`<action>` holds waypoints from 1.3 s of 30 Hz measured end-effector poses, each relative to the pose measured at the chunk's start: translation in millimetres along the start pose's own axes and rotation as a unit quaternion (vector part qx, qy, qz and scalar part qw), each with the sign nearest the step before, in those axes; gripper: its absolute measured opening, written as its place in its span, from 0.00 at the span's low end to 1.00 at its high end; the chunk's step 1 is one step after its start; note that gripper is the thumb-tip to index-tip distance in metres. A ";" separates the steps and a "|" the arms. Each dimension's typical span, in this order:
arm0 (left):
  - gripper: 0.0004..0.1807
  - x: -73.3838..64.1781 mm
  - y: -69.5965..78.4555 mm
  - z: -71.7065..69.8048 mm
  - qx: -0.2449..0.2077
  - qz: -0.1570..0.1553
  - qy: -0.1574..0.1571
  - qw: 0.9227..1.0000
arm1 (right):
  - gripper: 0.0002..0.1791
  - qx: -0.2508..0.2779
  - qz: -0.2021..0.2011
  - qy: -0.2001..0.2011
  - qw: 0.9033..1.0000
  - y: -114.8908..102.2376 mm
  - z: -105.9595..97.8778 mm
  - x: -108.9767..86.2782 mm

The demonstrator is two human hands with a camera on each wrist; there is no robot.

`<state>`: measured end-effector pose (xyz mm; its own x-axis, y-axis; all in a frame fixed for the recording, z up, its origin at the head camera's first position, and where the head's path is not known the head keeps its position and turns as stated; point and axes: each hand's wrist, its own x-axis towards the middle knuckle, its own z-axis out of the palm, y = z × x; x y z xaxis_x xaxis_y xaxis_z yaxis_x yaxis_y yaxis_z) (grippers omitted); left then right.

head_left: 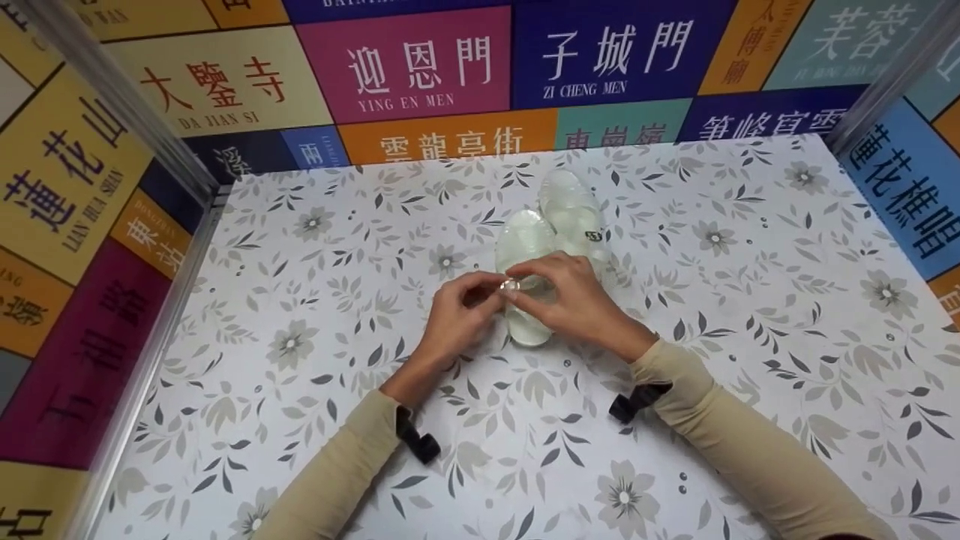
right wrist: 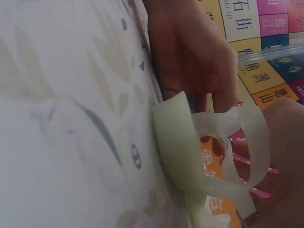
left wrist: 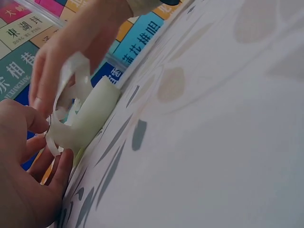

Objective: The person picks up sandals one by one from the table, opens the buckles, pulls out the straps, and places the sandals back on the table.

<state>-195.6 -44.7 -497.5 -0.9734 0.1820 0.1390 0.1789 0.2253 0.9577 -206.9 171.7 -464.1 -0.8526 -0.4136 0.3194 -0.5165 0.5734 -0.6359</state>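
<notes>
A pair of pale green, translucent sandals lies on the table. The near sandal (head_left: 531, 331) has its heel end toward me, and the far sandal (head_left: 566, 196) is behind it to the right. My left hand (head_left: 463, 309) pinches the left side of the near sandal's strap (left wrist: 76, 71) between thumb and fingertips. Opposite it, my right hand (head_left: 574, 296) has thumb and forefinger on the same strap, by a small shiny piece (head_left: 511, 285). In the right wrist view the strap (right wrist: 259, 142) stands up in a loop beside the thick heel (right wrist: 175, 137).
A white cloth printed with grey leaves and flowers covers the table (head_left: 300, 420). Panels of coloured place-name signs (head_left: 427, 67) stand along the back and sides. A dark wrist strap (head_left: 416, 439) hangs by the left sleeve, another (head_left: 637, 401) by the right.
</notes>
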 end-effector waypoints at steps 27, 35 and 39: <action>0.12 5.7 -15.1 -24.3 -0.090 -0.021 -0.091 0.992 | 0.18 0.141 0.060 -0.013 0.988 18.6 12.3 -10.5; 0.13 5.9 -14.4 -22.8 -0.092 -0.023 -0.064 0.993 | 0.16 0.130 0.052 -0.003 0.990 19.3 13.0 -10.6; 0.12 6.0 -14.4 -21.9 -0.090 -0.017 -0.066 0.994 | 0.16 0.128 0.047 -0.002 0.991 18.9 12.2 -10.9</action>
<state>-207.2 -67.8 -504.9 -0.9494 0.3031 0.0829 0.1060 0.0607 0.9925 -206.4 178.4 -488.1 -0.8957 -0.3691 0.2482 -0.3968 0.4112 -0.8206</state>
